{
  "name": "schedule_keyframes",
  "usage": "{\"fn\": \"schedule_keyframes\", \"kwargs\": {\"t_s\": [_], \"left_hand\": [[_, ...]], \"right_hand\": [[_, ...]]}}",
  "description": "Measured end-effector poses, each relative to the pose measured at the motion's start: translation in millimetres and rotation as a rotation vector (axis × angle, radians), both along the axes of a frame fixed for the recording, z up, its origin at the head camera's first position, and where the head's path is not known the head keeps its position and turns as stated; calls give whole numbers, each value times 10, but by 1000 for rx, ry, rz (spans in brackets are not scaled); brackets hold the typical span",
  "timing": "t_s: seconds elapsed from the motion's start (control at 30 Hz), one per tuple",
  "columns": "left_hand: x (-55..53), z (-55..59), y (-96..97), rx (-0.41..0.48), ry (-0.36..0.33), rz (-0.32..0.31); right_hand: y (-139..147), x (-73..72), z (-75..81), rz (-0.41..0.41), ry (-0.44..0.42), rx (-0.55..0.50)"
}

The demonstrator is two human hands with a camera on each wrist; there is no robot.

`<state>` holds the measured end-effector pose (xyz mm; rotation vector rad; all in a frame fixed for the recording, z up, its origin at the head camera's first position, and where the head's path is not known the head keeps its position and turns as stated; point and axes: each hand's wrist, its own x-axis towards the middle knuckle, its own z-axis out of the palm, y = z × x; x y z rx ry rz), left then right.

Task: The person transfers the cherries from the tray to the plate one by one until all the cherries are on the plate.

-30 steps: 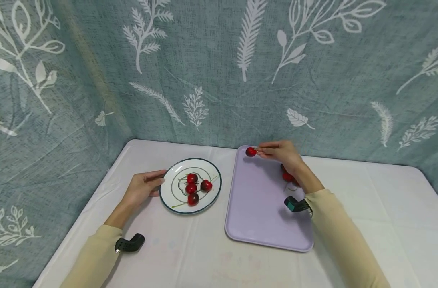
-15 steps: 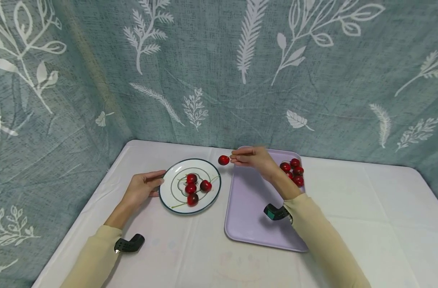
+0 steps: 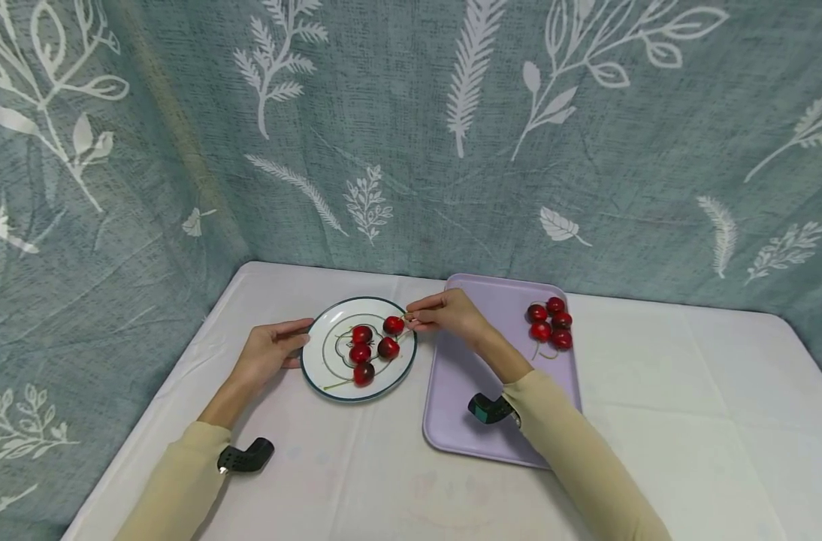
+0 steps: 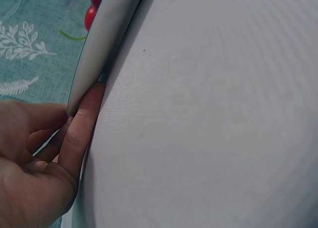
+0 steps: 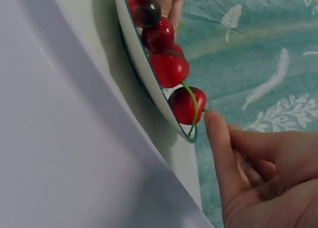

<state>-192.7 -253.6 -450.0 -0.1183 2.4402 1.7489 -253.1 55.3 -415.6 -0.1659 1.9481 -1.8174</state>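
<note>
My right hand [image 3: 451,314] pinches a red cherry [image 3: 394,325] by its stem at the right side of the white plate [image 3: 330,376]. In the right wrist view that cherry [image 5: 188,105] is just inside the rim; whether it touches the plate I cannot tell. Several other cherries [image 3: 360,353] with green stems lie mid-plate. At the plate's left edge my left hand [image 3: 265,353] grips the rim, and the left wrist view shows a finger [image 4: 82,128] beneath it.
A lilac tray [image 3: 478,421] stands right of the plate, partly under my right forearm. Several cherries [image 3: 561,321] are grouped near its far right corner. White cloth [image 3: 688,398] covers the table, and a green leaf-patterned curtain [image 3: 411,203] hangs behind.
My right hand has carried the cherry leftward and toward me, from above the tray's far left corner to the plate. The left hand and the plate have stayed put.
</note>
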Motion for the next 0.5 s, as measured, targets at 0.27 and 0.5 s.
{"fn": "schedule_keyframes", "kwargs": {"t_s": [0.27,0.5], "left_hand": [[-13,16,-7,9,3,-4],[-23,0,-6,-2,-1,-6]], "right_hand": [[-63,13,-63,-88,20,47],[-96,62,-120,-140,144,212]]}}
